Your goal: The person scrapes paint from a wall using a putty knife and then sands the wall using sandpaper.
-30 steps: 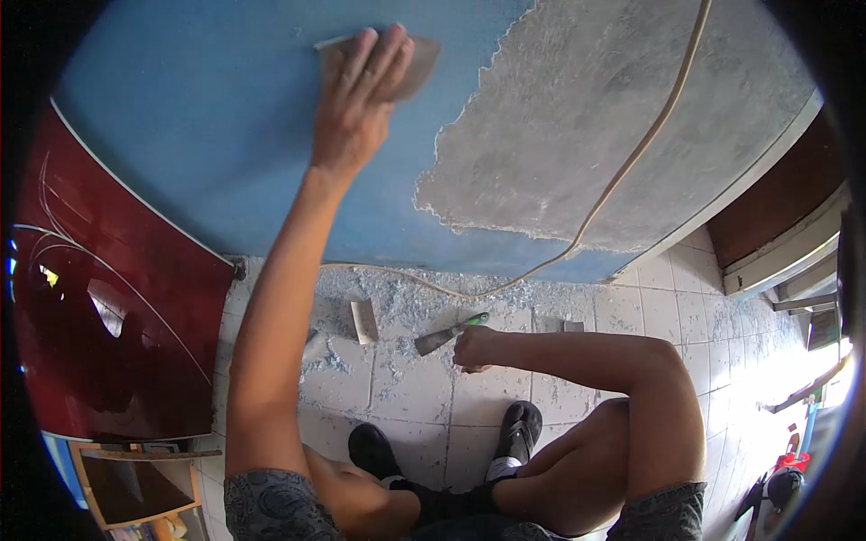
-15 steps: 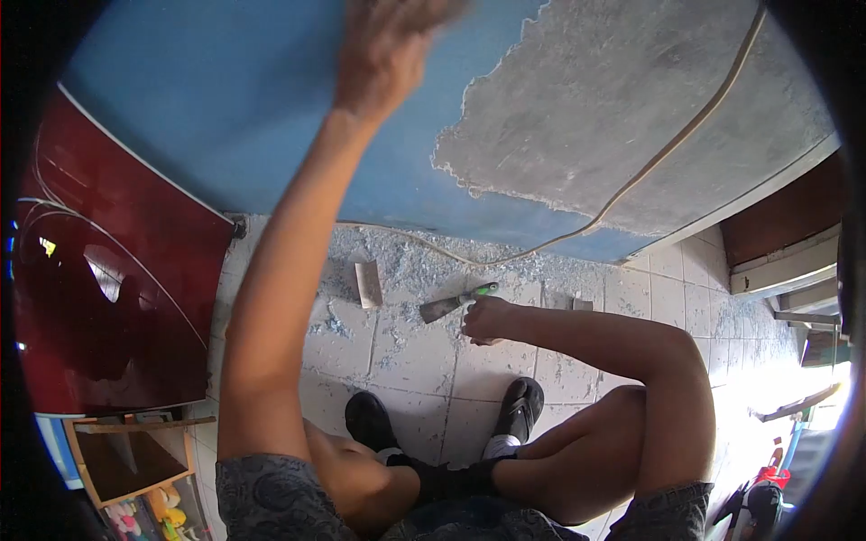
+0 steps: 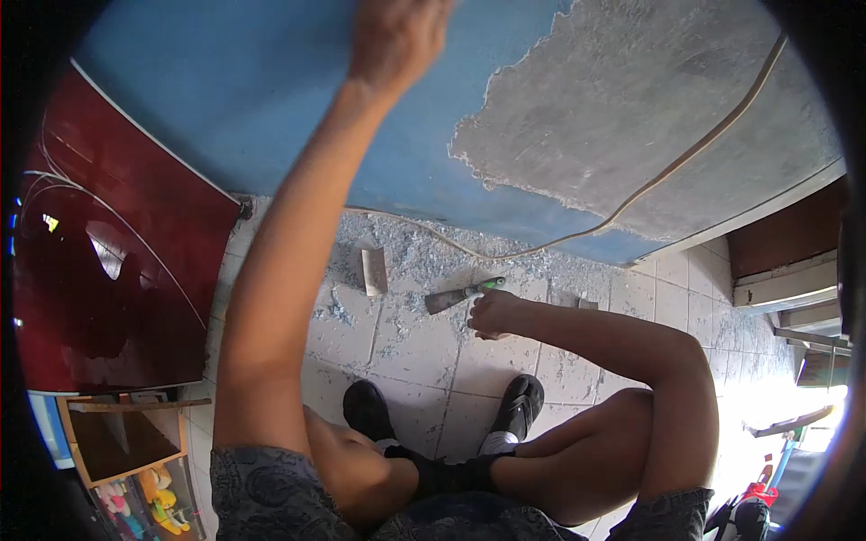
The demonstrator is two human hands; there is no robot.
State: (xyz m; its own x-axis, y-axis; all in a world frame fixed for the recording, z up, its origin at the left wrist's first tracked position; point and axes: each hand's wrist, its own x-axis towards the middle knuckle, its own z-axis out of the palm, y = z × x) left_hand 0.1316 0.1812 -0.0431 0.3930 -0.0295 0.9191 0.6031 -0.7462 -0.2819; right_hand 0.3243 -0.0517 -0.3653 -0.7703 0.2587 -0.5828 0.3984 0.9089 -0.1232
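Note:
My left hand (image 3: 401, 36) is raised against the blue wall (image 3: 271, 81) at the top edge. The frame cuts off its fingers, and no sheet shows in it. My right hand (image 3: 493, 315) hangs loosely curled over the floor, with nothing visible in it. Just above it in view, a scraper (image 3: 446, 299) with a green and black handle lies on the tiles; the hand overlaps the handle's edge, and contact cannot be made out. A small curled sheet (image 3: 373, 271) lies to the left among blue-white paint flakes (image 3: 410, 248).
Bare grey plaster (image 3: 622, 108) covers the wall's right part. A beige cable (image 3: 663, 176) crosses it and runs along the wall's foot. A glossy red panel (image 3: 117, 261) stands at the left, above a wooden-framed shelf (image 3: 126, 437). Two dark shoes (image 3: 367, 408) are on the tiles.
My left hand has moved up and slightly right along the wall; the thin sheet under its fingers a second ago is out of view. The camera view has shifted. My right hand remains curled near the scraper.

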